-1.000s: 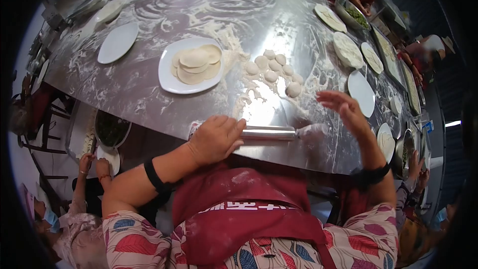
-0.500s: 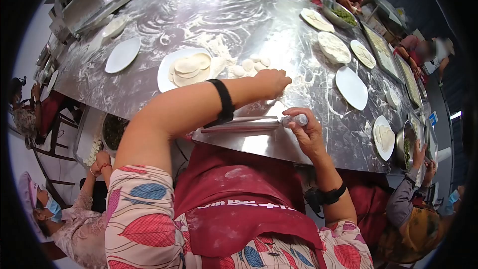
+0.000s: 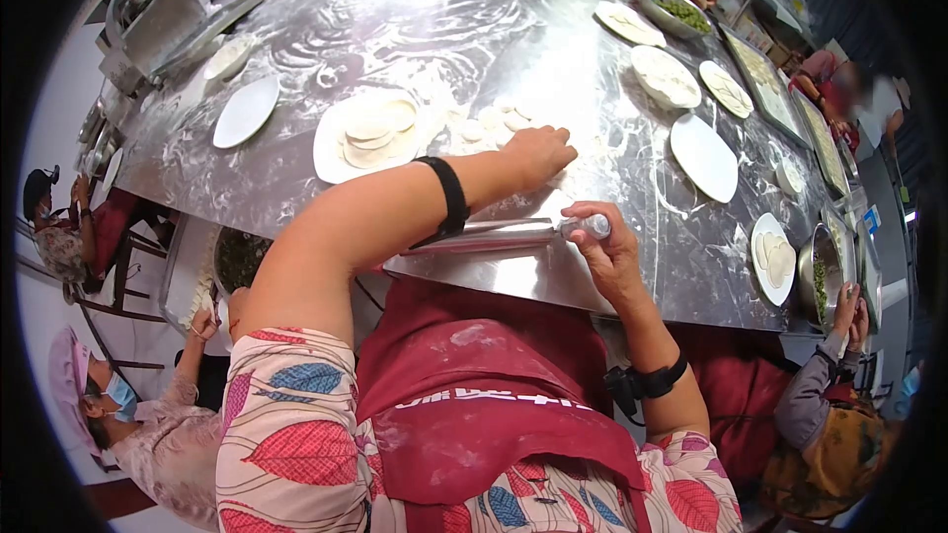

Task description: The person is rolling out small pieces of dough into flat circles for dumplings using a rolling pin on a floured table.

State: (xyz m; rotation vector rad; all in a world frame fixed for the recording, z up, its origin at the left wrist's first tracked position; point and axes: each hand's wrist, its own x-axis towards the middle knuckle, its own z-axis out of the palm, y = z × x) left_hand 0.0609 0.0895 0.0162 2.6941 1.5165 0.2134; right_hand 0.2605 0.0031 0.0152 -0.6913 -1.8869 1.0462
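My right hand [image 3: 614, 255] is closed around the handle of a metal rolling pin [image 3: 494, 235] at the table's near edge. The pin's barrel points left, and my left forearm crosses above its far end. Farther in, my left hand [image 3: 536, 155] is palm down over the floured table, its fingers curled; whatever lies beneath them is hidden. Just left of that hand are several small dough pieces [image 3: 472, 130]. Beyond my left forearm, a white plate [image 3: 329, 150] bears a stack of round dough wrappers [image 3: 370, 130].
The steel table [image 3: 434, 44] is streaked with flour. Bare white plates [image 3: 247, 111] [image 3: 704, 158] lie left and right. At right stand a plate of wrappers [image 3: 773, 259] and a bowl of green filling [image 3: 820, 276]. Co-workers sit on both sides [image 3: 148, 434] and at the far edge.
My left hand has shifted slightly left and away from me, covering more of the small dough pieces. The right hand keeps hold of the rolling pin. The view has shifted slightly.
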